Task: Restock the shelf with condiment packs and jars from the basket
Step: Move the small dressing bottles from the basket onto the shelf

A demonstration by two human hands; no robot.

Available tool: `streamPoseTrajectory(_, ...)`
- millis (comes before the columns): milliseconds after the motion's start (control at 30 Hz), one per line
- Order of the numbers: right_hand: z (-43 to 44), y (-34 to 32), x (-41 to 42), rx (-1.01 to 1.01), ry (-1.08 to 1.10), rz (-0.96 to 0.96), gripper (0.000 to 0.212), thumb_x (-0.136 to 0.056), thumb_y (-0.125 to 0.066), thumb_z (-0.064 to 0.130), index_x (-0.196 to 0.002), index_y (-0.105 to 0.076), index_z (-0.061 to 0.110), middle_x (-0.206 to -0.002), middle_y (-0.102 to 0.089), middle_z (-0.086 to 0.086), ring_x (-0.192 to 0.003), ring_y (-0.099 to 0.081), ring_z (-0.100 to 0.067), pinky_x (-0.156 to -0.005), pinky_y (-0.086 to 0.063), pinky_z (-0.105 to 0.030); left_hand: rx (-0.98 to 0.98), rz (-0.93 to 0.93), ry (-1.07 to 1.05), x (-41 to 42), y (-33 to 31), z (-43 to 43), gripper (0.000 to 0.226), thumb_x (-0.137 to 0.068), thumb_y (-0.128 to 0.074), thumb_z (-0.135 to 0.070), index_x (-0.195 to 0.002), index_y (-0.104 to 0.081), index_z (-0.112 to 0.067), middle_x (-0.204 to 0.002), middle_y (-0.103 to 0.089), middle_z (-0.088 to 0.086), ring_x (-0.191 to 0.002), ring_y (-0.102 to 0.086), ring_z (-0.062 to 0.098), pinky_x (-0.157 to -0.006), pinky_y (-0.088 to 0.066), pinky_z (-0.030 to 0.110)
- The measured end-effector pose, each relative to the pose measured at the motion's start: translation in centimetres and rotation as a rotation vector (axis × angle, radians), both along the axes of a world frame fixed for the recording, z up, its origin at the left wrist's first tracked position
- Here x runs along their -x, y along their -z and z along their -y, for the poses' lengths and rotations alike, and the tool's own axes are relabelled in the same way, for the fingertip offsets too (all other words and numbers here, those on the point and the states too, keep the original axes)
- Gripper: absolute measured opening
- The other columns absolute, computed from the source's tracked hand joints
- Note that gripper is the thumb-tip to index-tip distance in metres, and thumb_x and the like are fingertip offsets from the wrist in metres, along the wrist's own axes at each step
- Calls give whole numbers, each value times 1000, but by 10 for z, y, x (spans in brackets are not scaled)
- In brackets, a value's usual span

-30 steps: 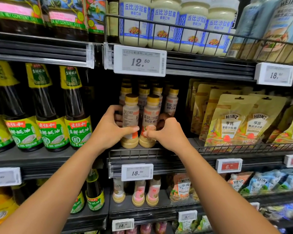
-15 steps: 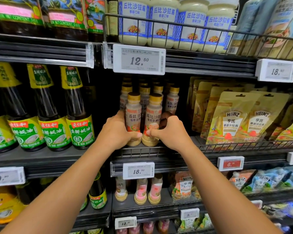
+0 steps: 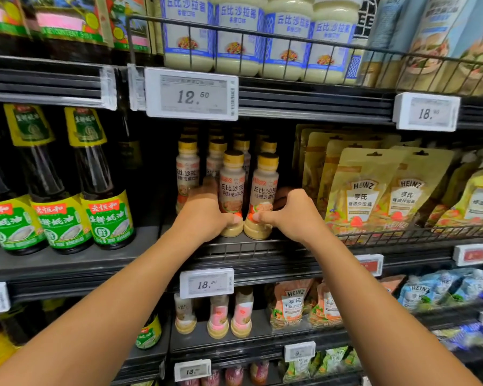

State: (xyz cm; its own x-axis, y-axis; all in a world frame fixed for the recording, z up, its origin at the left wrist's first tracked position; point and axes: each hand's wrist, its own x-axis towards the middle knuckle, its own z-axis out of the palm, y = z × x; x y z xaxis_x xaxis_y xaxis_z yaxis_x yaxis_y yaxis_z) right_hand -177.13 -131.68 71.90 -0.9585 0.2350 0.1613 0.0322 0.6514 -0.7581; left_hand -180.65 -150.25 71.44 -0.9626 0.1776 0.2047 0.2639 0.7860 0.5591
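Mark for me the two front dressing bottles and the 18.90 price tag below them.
left front dressing bottle (image 3: 232, 192): head view, on its label.
right front dressing bottle (image 3: 265, 190): head view, on its label.
18.90 price tag (image 3: 207, 284): head view, middle of its display.

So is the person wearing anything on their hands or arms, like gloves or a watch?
No. The left hand and right hand wear no gloves, and no rings or watch show. The left forearm and right forearm have no sleeves, right down to the picture's edge. The thumbnails look short and unpainted.
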Motion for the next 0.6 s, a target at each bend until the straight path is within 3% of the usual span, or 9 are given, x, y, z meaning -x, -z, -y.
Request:
streamPoseTrajectory(133,-15,-2,7,-11,16,12,53,-68,-91,38,-111,-71,13,-100,-74,-1,-92,-69,-18,-85,-58,-39,184,12,-55,1,-4,-24,63,-86,-71,-49,-126,-46,-9,-113,-57,13,-97,-57,28,-72,-39,31)
streamPoseTrajectory(267,-26,-2,18,-41,11,55,45,-74,-85,28,-113,-70,11,-104,-74,-10,-94,-69,-26,-88,-57,-42,322,-14,-89,6,-7,-43,36,-95,-61,-27,-122,-52,-4,-119,-59,17,-106,-60,33,-72,-39,31)
streamPoseTrajectory(333,-27,-3,25,-92,-5,73,47,-79,-83,27,-119,-68,9,-113,-73,-12,-103,-68,-27,-93,-55,-38,307,-25,-119,11,-9,-51,48,-94,-62,-20,-135,-43,-3,-125,-56,18,-112,-58,34,-77,-43,33)
streamPoseTrajectory(433,-26,-8,32,-150,-14,59,53,-81,-83,25,-128,-62,14,-125,-68,-10,-112,-65,-27,-87,-49,-27,205,18,-171,18,-12,-59,83,-87,-72,-22,-150,-21,-6,-132,-54,17,-118,-57,36,-87,-48,39)
streamPoseTrajectory(600,-26,-12,38,-272,-38,163,54,-89,-72,39,-131,-59,8,-129,-65,-13,-116,-61,-30,-78,-38,-24,203,68,-208,29,-10,-64,91,-83,-77,-24,-151,-19,-9,-137,-50,18,-122,-54,38,-93,-48,41)
